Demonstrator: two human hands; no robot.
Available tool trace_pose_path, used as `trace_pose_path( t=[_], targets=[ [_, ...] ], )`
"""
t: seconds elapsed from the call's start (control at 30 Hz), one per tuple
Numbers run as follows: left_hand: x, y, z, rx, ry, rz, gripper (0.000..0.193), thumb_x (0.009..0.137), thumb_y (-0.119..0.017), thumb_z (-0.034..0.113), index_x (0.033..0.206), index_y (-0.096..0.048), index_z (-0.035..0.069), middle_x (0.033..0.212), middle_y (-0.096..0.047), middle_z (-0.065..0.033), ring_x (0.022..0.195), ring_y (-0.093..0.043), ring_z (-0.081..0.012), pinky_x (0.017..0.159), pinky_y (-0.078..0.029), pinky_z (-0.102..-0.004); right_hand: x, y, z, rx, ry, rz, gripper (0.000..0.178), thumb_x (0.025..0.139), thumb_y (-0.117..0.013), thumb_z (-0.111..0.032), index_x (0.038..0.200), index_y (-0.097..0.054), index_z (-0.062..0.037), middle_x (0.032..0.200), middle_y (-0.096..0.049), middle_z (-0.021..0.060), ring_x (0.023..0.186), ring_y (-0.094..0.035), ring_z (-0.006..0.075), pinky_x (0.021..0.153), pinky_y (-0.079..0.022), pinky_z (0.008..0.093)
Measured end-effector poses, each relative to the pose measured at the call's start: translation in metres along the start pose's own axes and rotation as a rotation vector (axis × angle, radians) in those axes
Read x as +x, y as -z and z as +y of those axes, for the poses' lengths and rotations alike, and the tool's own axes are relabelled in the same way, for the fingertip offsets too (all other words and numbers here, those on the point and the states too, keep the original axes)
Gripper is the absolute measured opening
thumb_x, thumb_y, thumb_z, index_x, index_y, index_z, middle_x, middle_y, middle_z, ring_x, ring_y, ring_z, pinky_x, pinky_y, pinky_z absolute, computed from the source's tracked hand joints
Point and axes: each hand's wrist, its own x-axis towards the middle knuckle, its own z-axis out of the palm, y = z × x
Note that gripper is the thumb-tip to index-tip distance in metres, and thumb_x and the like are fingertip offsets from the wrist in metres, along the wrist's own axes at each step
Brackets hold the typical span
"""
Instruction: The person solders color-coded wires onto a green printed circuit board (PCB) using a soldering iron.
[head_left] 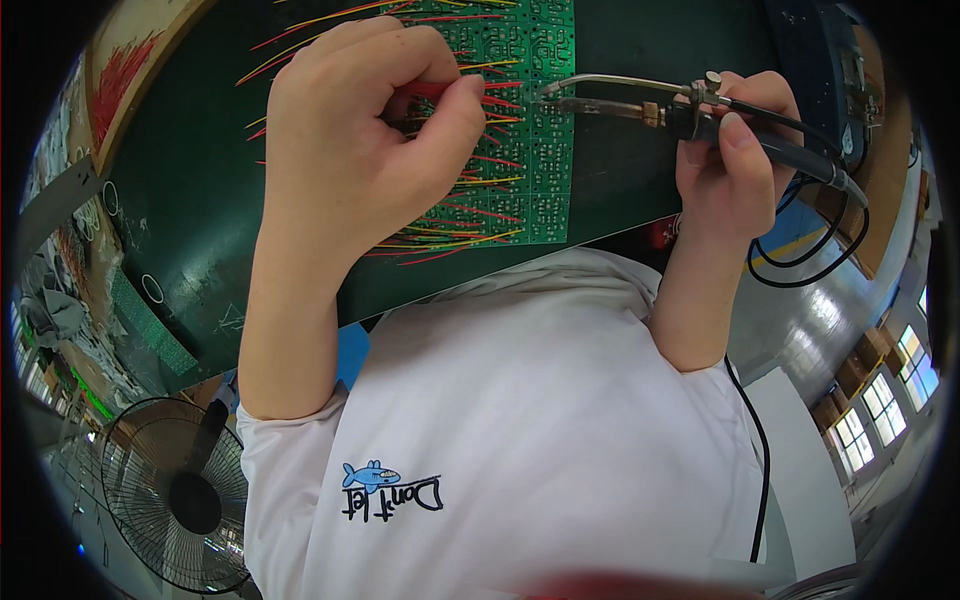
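A green panel of joined circuit boards [550, 205] lies on the dark green work surface [640, 190], with several red and yellow wires standing out from it. My left hand [350, 150] is over the panel, its thumb and forefinger pinched on a red wire [503, 86]. The wire's end reaches the boards. My right hand [745, 175] grips a soldering iron [605, 108] from the right, its tip close to the boards by that wire. A thin curved metal tube [630, 80] is clamped to the iron and ends beside the tip; whether either touches the board I cannot tell.
A wood-edged tray [165, 55] with red wires stands at the far left. Another green board strip [150, 325] lies at the left edge. Black cables [815, 270] loop down at the right, near a dark blue box [815, 60]. A fan [190, 500] stands at the lower left.
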Motion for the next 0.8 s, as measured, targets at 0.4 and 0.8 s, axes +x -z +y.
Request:
trace_pose_path(
  t=[0.4,0.8],
  targets=[
    [0.0,0.003,0.001,-0.016,0.007,-0.025,0.015,0.083,-0.073,0.005,0.075,-0.062,0.0,0.066,-0.049,0.0001,0.058,-0.042,-0.0073,0.052,-0.032,-0.024,0.001,0.003,0.003,0.081,-0.025,0.048,0.018,0.082,-0.058,-0.006,0.096,-0.056,0.0062,0.083,-0.062,0.0153,0.061,-0.054,0.0124,0.056,-0.047,0.023],
    [0.002,0.023,-0.015,-0.089,0.264,0.387,0.015,0.097,-0.069,0.013,0.094,-0.07,-0.002,0.083,-0.064,0.0023,0.077,-0.055,-0.0034,0.07,-0.042,-0.0173,0.002,0.015,0.003,0.12,-0.007,-0.051,0.018,0.086,-0.052,-0.008,0.097,-0.054,0.0052,0.082,-0.06,0.0161,0.057,-0.046,0.012,0.056,-0.041,0.025]
  ],
)
